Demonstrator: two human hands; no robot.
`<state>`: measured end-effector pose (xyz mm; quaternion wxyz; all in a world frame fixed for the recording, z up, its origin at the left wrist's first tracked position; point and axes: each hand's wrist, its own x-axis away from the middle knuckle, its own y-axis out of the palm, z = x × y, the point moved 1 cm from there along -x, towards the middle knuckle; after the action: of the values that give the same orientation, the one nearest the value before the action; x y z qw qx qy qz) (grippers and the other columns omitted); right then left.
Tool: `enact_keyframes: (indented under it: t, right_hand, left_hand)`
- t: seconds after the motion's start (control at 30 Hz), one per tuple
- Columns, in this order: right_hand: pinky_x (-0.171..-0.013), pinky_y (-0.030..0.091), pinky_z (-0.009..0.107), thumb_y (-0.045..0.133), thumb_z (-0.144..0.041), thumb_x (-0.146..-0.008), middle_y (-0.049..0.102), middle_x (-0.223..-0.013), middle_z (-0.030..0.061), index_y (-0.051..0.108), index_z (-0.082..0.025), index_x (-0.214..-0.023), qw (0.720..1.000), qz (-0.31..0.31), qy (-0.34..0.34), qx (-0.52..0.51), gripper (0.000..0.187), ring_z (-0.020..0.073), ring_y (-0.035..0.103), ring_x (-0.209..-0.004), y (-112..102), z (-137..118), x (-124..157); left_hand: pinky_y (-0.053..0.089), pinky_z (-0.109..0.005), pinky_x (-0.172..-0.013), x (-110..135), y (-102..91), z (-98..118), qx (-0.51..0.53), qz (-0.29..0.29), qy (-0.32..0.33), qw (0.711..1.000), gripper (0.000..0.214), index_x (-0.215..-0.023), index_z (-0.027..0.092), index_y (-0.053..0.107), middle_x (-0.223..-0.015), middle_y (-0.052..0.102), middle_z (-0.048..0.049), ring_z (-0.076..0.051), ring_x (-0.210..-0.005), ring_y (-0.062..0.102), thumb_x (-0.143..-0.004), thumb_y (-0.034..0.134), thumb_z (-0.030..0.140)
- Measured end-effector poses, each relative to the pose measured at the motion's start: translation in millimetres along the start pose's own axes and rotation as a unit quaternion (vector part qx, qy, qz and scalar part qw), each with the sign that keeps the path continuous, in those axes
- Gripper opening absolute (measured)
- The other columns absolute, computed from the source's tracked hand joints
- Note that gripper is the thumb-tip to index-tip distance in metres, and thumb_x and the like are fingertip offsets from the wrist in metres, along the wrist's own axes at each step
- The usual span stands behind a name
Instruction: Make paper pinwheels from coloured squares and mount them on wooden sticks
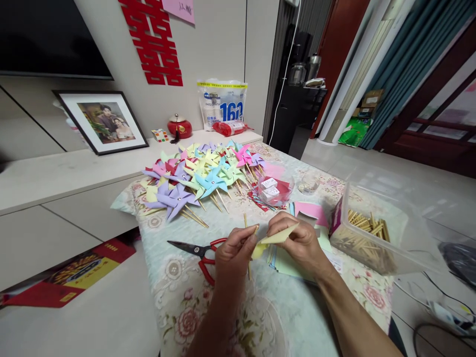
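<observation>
My left hand (235, 250) is closed in a pinch around a thin wooden stick (256, 228), its tip showing above the fingers. Pale yellow paper (281, 235), partly folded, is gripped by my right hand (299, 239), close to the stick. Whether stick and paper touch, I cannot tell. Another wooden stick (245, 220) shows just behind my hands. Red-handled scissors (197, 249) lie to the left, blades apart. Partly under my right hand is a stack of coloured paper sheets (286, 263).
Many finished paper pinwheels (211, 181) cover the table's far side. A clear round container (284, 191) holds small white boxes. At right stands a clear plastic bin (394, 250) of wooden sticks. A framed photo (130, 141) and a red pot (180, 128) are on the cabinet.
</observation>
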<state>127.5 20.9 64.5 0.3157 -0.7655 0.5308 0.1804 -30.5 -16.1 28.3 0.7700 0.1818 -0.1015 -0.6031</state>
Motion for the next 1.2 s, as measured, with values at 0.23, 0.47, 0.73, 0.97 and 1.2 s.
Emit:
enact_keyframes:
  t: [0.23,0.47,0.73,0.97,1.2]
  right_hand:
    - [-0.072,0.048,0.032,0.060,-0.008,-0.090,0.064,-0.088,0.0045,0.070,-0.021,-0.092,0.989,0.034,-0.080,0.124,0.016,0.0172,0.061,-0.081,5,-8,1]
    - [-0.074,0.048,0.035,0.058,-0.008,-0.090,0.064,-0.083,0.0053,0.071,-0.021,-0.088,0.988,0.043,-0.083,0.121,0.019,0.0190,0.061,-0.079,10,-9,0]
    - [-0.071,0.049,0.032,0.062,-0.007,-0.089,0.064,-0.083,0.0036,0.071,-0.022,-0.090,0.991,0.048,-0.075,0.102,0.017,0.0171,0.062,-0.077,12,-5,0]
    - [-0.070,0.050,0.033,0.061,-0.011,-0.091,0.066,-0.083,0.0046,0.071,-0.023,-0.088,0.990,0.049,-0.069,0.113,0.016,0.0179,0.062,-0.077,11,-6,0]
    - [-0.072,0.051,0.035,0.060,-0.012,-0.092,0.066,-0.084,0.0051,0.071,-0.023,-0.090,0.991,0.038,-0.075,0.105,0.015,0.0187,0.063,-0.078,11,-4,1]
  left_hand:
    - [0.047,-0.025,-0.068,2,0.0,-2,-0.073,-0.022,0.097,0.992,0.014,-0.092,0.023,0.080,-0.087,0.066,-0.0043,-0.016,-0.080,0.060,-0.082,0.073,0.029]
    - [0.048,-0.024,-0.066,2,-5.1,-1,-0.104,-0.074,0.150,0.980,0.017,-0.099,0.025,0.079,-0.090,0.065,-0.0049,-0.016,-0.080,0.063,-0.086,0.069,0.023]
    - [0.052,-0.024,-0.071,1,-7.9,-1,-0.118,-0.095,0.184,0.971,0.025,-0.104,0.026,0.077,-0.093,0.065,-0.0045,-0.017,-0.085,0.065,-0.083,0.069,0.015]
    - [0.053,-0.024,-0.069,2,-8.6,-1,-0.125,-0.079,0.181,0.972,0.022,-0.101,0.025,0.077,-0.091,0.063,-0.0046,-0.017,-0.083,0.064,-0.080,0.072,0.017]
    - [0.051,-0.024,-0.065,3,-5.0,2,-0.145,-0.045,0.183,0.971,0.011,-0.092,0.023,0.078,-0.085,0.065,-0.0044,-0.016,-0.077,0.064,-0.083,0.070,0.023]
